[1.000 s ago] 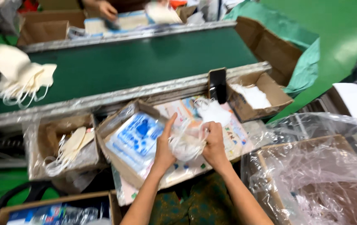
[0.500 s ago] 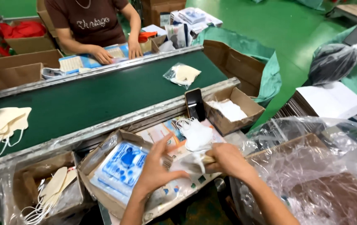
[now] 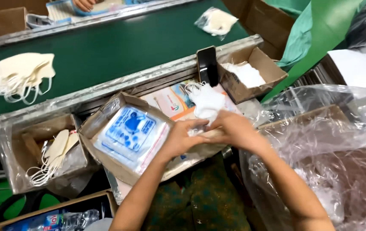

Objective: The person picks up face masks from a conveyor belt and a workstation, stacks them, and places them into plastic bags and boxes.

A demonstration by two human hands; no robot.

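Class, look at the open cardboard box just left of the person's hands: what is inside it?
The cardboard box holds a stack of clear packets with blue print. Only the top packet shows; the count and anything underneath are hidden.

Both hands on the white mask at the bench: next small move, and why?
Probably lift the bagged white mask clear toward the green conveyor belt. Both the left hand and right hand pinch its lower edge, and one bagged mask already lies on the belt.
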